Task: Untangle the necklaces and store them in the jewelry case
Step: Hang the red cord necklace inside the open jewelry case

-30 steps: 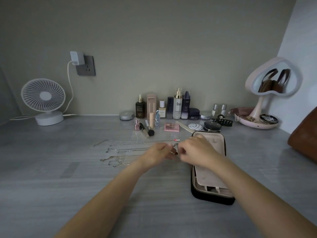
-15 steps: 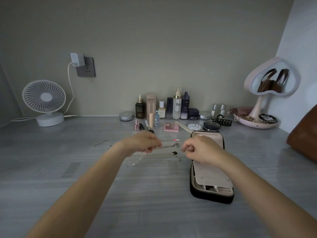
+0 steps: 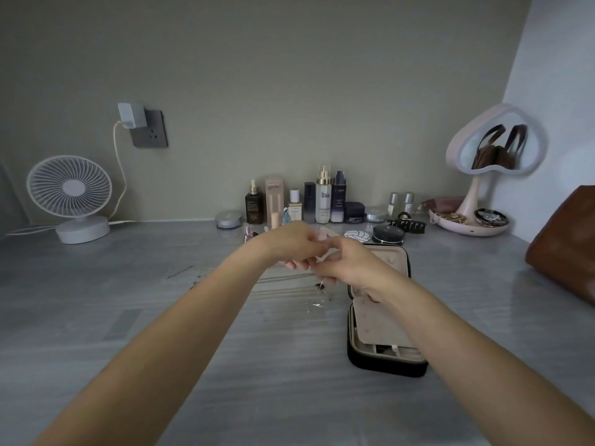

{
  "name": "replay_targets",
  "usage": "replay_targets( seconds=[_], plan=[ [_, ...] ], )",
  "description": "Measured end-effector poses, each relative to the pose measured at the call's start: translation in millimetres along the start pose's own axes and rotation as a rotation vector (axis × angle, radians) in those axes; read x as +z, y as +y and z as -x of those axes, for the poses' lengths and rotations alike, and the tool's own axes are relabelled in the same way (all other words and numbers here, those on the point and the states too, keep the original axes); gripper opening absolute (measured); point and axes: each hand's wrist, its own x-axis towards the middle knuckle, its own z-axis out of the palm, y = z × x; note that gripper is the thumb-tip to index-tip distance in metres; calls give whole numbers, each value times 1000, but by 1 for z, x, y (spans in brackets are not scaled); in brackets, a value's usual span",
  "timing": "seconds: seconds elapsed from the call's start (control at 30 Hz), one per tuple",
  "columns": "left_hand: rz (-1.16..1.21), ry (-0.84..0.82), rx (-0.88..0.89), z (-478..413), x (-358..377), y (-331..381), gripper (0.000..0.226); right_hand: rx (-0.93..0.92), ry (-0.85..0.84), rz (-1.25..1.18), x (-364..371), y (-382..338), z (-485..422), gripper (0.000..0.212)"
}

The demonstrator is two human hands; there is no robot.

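Chain (image 3: 320, 286), thin metal, pinched between L hand (image 3: 294, 246) & R hand (image 3: 352, 265) fingertips, by rectangular zip case (image 3: 386, 368).

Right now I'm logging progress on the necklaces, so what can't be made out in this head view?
1. Head view: what the left hand and right hand pinch. The hands overlap there, and any chain is too thin to see.
2. Head view: whether the necklaces on the table are untangled. They are too fine, and partly behind the left forearm.
3. Head view: the jewelry case contents. The right forearm and the inner flap cover them.
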Motion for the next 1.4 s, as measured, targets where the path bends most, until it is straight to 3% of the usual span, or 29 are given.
replay_targets(
  seconds=[0.07, 0.17, 0.33, 0.47, 0.63, 0.7, 0.83, 0.93, 1.07, 1.3, 1.4],
  plan=[
    [69, 30, -26, -1, 1, -1, 26, 36, 13, 125, -4, -2, 0, 6],
    [284, 9, -59, 0, 6, -3, 19, 54, 32, 252, -11, 1, -2, 29],
    [610, 12, -61, -1, 34, 0, 48, 40, 52, 7, -25, 3, 1, 24],
    [880, -47, 23, -12, 59, -3, 61, 66, 182, -125, -41, 12, -1, 17],
    [755, 74, 76, -23, 66, 2, 19, 105, 288, -272, -58, 34, 1, 13],
    [634, 99, 74, -26, 68, 1, 13, 108, 304, -265, -63, 42, 4, 13],
    [404, 146, 36, -34, 73, 1, 22, 91, 275, -101, -71, 53, 8, 11],
    [309, 172, 66, -38, 74, 7, 16, 44, 168, 122, -71, 59, 10, 3],
    [363, 220, 115, -43, 79, 14, 17, -8, 238, 305, -73, 70, 5, 21],
    [378, 296, 158, -49, 91, 11, 3, -123, 299, 457, -79, 66, 1, 16],
    [341, 439, 176, -52, 90, 6, 44, -130, 309, 497, -78, 64, -2, 16]
  ],
)
